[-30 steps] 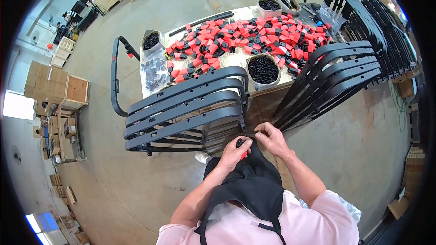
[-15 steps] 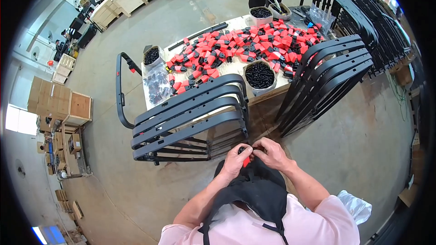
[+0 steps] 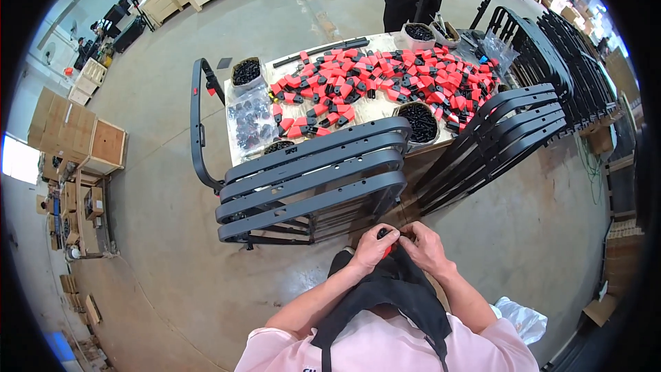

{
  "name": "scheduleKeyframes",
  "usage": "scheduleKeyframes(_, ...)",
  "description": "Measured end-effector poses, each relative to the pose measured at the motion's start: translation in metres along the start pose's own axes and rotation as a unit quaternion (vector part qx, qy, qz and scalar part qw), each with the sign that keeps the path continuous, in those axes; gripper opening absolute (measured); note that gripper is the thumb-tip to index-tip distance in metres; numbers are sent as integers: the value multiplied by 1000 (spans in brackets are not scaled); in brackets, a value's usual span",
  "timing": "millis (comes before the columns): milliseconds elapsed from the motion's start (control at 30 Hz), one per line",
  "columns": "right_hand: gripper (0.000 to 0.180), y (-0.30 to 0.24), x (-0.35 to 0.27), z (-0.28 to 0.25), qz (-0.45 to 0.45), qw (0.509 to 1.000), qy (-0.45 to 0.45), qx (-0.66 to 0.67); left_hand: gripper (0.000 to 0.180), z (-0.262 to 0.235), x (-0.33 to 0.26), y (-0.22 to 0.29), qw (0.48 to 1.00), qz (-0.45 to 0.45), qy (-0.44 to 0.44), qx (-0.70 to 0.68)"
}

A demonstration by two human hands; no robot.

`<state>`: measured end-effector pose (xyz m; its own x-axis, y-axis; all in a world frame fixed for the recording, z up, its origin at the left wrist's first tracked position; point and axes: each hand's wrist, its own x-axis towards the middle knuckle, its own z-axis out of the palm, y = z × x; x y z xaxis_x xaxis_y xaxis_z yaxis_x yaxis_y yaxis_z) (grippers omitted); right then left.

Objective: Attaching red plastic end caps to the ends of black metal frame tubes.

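— What changed?
— Both hands stayed joined, held closer to the chest now. Left hand (image 3: 372, 248) and right hand (image 3: 423, 248) pinch a small red-and-black plastic clip (image 3: 387, 244) together.
— Room?
— Stacked black curved metal frames (image 3: 310, 186) just ahead; bare concrete floor (image 3: 523, 234) right.

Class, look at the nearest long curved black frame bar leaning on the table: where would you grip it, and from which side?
Probably grip the nearest long curved black frame bar along its straight middle span, coming from the near side: that edge faces the person with bare floor before it, while identical bars are stacked behind.
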<state>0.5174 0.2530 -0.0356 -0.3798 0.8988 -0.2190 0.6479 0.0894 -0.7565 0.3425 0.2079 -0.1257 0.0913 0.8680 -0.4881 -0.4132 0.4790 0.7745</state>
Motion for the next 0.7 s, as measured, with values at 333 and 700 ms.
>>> scheduleKeyframes(333,23,-15,-7,23,-1,999,41,-3,20,-17,-12,9,999,-22,-15,-22)
scheduleKeyframes(700,21,-24,-15,16,-30,998,40,31,21,-19,-16,14,994,-45,-66,-70)
